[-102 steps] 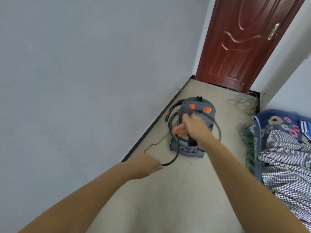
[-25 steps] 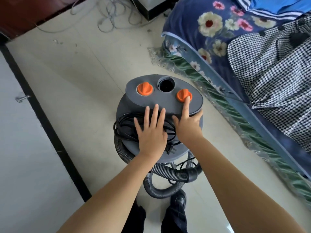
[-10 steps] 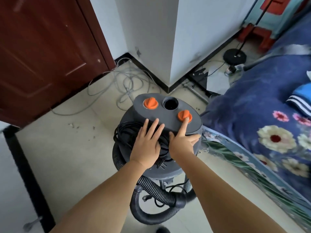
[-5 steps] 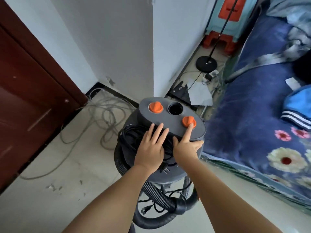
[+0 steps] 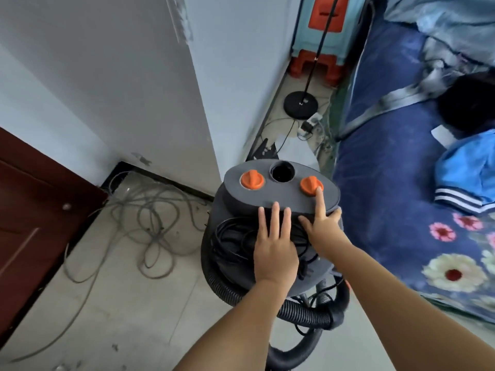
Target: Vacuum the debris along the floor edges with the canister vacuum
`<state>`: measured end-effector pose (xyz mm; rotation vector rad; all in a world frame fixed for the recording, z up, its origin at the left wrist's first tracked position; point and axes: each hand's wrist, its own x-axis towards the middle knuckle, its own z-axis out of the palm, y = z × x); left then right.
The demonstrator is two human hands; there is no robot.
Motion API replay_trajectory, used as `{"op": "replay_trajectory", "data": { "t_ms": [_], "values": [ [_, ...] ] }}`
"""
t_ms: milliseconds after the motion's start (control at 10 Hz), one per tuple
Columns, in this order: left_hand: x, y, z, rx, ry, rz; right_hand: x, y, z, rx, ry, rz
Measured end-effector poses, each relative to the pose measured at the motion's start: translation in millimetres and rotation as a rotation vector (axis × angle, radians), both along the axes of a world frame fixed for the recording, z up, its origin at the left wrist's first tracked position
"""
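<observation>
Grey canister vacuum [image 5: 235,266] stands upright, orange knobs [image 5: 251,180] facing up.

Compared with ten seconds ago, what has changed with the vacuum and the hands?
The canister vacuum was pushed from the long wall to the corner by the bed. Left hand released the cord; right hand left the handle. For the last seconds both rest flat on top.

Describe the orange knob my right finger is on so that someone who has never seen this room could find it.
Find the grey canister vacuum standing between the white wall corner and the blue flowered bed. Its flat top has a dark round hole with an orange knob on each side. Yours is the right knob, nearer the bed and touched by the right hand.
</observation>
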<state>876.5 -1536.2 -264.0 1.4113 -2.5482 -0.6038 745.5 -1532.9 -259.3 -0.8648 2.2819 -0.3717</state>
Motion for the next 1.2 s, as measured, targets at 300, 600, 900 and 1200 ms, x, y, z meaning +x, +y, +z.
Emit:
{"op": "replay_trajectory", "data": {
  "t_ms": [300,600,900,1200],
  "values": [
    [-35.5,-55.9,-9.2,-0.055,0.048,0.004,-33.9,-46.0,-3.6,-0.002,0.035,-0.015],
    [-63.2,-115.7,-10.4,-0.115,0.043,-0.068,-56.9,-98.2,-5.2,0.007,0.051,-0.142],
    [-51.0,-102.6,-18.1,-0.124,0.046,-0.066,-44.0,-84.8,-8.0,-0.015,0.044,-0.145],
    [-30.0,-112.9,6.9,0.012,-0.068,-0.192,-56.9,-62.6,43.7,0.101,-0.088,0.133]
  ]
}}
